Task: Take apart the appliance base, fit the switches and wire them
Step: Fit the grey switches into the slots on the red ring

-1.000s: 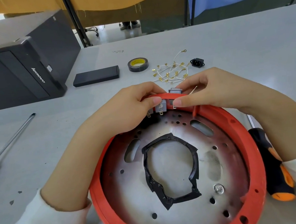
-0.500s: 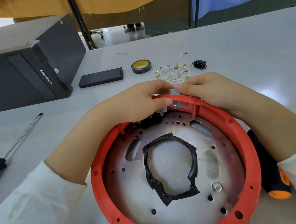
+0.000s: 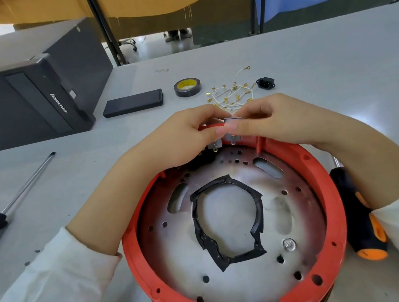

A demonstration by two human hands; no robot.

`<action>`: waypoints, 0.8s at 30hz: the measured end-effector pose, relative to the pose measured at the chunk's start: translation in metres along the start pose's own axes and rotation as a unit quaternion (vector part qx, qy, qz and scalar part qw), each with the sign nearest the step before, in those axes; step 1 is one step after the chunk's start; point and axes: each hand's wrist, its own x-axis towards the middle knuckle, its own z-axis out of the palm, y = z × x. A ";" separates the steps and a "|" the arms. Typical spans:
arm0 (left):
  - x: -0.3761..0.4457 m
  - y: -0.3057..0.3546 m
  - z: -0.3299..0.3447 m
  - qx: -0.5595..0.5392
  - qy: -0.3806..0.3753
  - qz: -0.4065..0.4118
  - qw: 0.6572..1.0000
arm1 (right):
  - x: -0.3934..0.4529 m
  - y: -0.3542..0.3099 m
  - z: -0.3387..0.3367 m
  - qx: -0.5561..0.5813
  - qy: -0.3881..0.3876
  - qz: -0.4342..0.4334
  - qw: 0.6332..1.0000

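Observation:
The round red appliance base lies open side up before me, showing a perforated metal plate with a ring of black tape around its centre hole. At its far rim sit small grey switches with metal tabs pointing inward. My left hand grips the rim and the left switch. My right hand pinches the right switch at the rim; its fingertips meet my left thumb. A bundle of white wires with brass terminals lies just behind my hands.
A black power socket, a black tape roll and a flat black box lie farther back. A computer tower lies at the left. A long screwdriver is at the left, an orange-black one right of the base.
Both hands have closed in on the switch at the far rim, and the right hand has moved up from inside the rim to its top. The view has shifted slightly.

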 end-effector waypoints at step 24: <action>0.002 0.001 -0.003 -0.002 0.008 0.009 1.000 | 0.002 0.001 -0.004 -0.046 0.006 -0.061 0.997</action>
